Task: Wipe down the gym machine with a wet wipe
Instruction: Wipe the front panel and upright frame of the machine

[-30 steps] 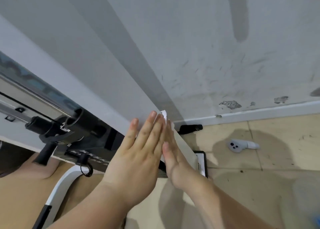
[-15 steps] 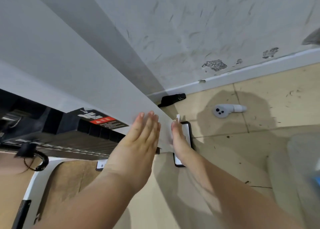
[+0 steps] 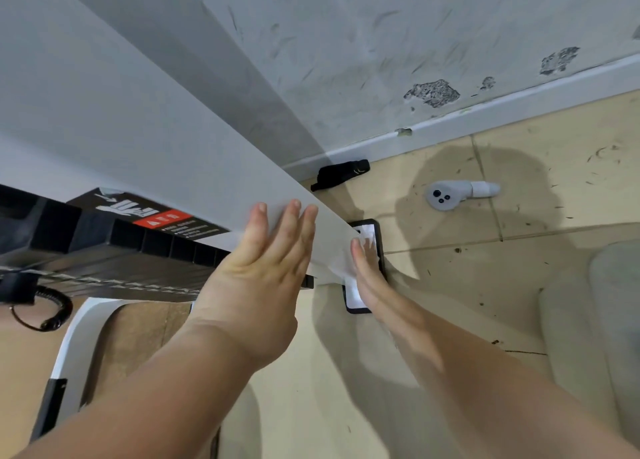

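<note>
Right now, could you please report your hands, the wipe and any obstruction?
Left hand flat on white machine panel. Right hand presses crumpled white wet wipe against panel's end. Black phone on floor beneath.

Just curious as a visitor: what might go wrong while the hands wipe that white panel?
The wipe is only pressed by the flat right hand, so it might slip onto the phone on the floor below, or drip on it. The left hand rests near a warning label; fingers might get pinched there.
</note>
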Demonstrator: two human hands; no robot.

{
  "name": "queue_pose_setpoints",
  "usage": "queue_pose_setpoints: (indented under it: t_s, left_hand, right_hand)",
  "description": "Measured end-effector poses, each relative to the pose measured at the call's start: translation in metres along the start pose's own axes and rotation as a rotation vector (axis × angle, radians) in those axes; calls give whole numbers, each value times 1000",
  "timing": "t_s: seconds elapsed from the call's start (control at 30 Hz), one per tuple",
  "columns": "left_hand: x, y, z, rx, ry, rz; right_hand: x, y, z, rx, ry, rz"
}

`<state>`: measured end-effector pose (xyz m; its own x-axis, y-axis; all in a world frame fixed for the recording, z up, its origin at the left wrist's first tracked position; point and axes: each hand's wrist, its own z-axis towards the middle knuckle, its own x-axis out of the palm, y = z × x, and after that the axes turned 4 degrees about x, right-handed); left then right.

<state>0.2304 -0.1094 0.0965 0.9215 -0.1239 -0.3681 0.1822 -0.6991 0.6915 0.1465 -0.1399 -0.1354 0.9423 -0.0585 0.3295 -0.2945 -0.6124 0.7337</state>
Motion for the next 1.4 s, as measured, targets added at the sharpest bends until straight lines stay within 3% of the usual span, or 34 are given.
queue_pose_setpoints:
  t_s: [0.13, 0.23, 0.37, 0.43, 0.7, 0.8, 1.07, 1.27, 1.4]
  left_hand:
    - [-1, 9, -7, 31, -181, -46]
    - [8, 10, -25, -105, -472, -132]
    - [-6, 13, -61, -289, -647, -202]
    - [-14, 20, -73, -384, -680, -258]
    - [-49, 70, -132, -821, -790, -596]
    - [-60, 94, -152, -872, -872, -734]
    - [-88, 156, -213, -936, -1028, -917]
    - [-110, 192, -248, -801, -969, -1087]
    - [-110, 189, -250, -801, -986, -1150]
  right_hand:
    - [21, 3, -31, -196, 13, -115]
    - [35, 6, -52, -296, 43, -168]
    - [49, 33, -79, -453, 75, -213]
    - [54, 59, -91, -573, 81, -342]
    - [84, 190, -171, -960, 291, -490]
    - [98, 229, -199, -1144, 315, -603]
    - [131, 332, -284, -1213, 405, -718]
    - [171, 441, -349, -1524, 266, -1045]
    - [189, 510, -378, -1958, -79, -1475]
